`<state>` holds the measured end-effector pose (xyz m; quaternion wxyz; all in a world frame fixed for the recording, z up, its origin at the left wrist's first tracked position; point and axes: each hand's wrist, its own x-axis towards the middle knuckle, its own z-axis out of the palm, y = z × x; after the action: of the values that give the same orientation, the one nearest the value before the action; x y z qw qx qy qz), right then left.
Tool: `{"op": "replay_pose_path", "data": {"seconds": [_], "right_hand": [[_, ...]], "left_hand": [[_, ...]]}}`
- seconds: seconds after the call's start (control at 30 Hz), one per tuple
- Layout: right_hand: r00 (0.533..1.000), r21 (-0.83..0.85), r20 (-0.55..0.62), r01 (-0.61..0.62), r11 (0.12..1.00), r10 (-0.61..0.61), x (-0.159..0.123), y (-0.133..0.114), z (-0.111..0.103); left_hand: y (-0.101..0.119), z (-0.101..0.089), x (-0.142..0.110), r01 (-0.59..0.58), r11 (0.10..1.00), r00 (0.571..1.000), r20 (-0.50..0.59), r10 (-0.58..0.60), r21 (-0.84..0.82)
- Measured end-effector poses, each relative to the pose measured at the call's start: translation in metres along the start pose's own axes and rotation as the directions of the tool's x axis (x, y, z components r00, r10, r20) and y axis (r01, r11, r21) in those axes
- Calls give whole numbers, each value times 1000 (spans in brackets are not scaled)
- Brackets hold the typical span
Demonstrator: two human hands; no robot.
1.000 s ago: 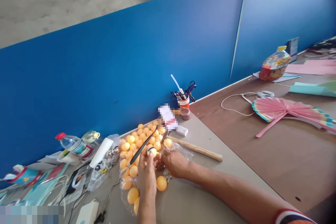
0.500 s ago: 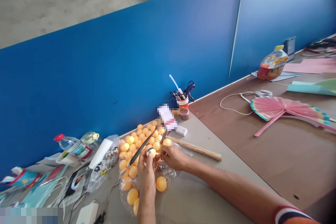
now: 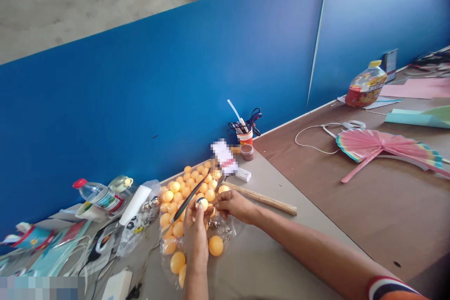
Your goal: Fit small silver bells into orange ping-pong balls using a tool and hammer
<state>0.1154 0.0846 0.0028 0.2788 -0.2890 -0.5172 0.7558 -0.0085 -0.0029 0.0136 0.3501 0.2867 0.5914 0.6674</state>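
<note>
My left hand point(image 3: 195, 234) is closed around a small yellow ball point(image 3: 201, 204) with a shiny silver edge. Right beside it, my right hand point(image 3: 236, 206) has its fingers pinched together; what they hold, if anything, is too small to make out. Under both hands lies a clear plastic bag of orange balls point(image 3: 177, 229), with a dark strap point(image 3: 190, 200) across it. Just below my right hand, small silvery pieces point(image 3: 215, 226) sit in clear plastic. One orange ball point(image 3: 215, 245) rests between my forearms.
A wooden stick point(image 3: 269, 201) lies beyond my right hand, near a small white box point(image 3: 243, 175) and a cup of pens point(image 3: 245, 137). To the left are a red-capped bottle point(image 3: 101, 196), cables and a white roll point(image 3: 135, 205). Rightward lies a pink paper fan point(image 3: 381, 145).
My right hand has risen from the silvery pieces, its fingertips now pinched near the ball. My left hand keeps the ball in almost the same place. The view shifted slightly.
</note>
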Motion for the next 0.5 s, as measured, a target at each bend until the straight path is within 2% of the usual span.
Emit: {"op": "replay_pose_path", "data": {"seconds": [0.13, 0.4, 0.5], "right_hand": [[997, 121, -2, -73, 990, 74, 3, 3, 1], [995, -16, -11, -102, 995, 102, -5, -3, 3], [995, -125, -36, -95, 988, 91, -6, -6, 3]], "left_hand": [[-1, 1, 2, 34, 999, 999, -20, -35, -42], [-1, 2, 4, 25, 998, 999, -35, -27, -56], [-1, 2, 4, 24, 999, 999, -27, -25, -49]]}}
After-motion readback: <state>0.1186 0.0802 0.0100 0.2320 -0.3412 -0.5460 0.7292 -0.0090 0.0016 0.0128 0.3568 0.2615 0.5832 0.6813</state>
